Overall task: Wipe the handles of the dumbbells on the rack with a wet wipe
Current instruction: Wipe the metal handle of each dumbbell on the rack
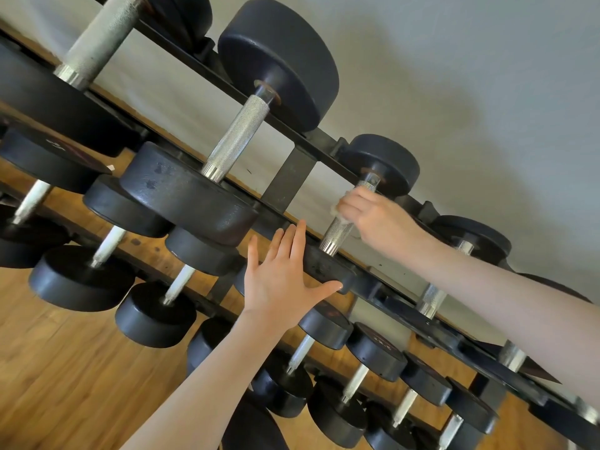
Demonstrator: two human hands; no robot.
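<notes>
A tiered black rack (285, 177) holds rows of black dumbbells with knurled metal handles. My right hand (373, 219) is curled round the upper part of one top-row dumbbell handle (337, 232), with a white wet wipe (346, 213) bunched between fingers and metal. My left hand (282, 277) lies flat with straight, spread fingers against the near head (324, 266) of that same dumbbell. A larger dumbbell with a long bare handle (237, 138) sits just to the left on the same row.
Lower tiers carry several smaller dumbbells with pale handles (110, 243). More dumbbells (431, 300) continue to the right under my right forearm. Wooden floor (65, 368) lies below and a plain wall (454, 76) stands behind the rack.
</notes>
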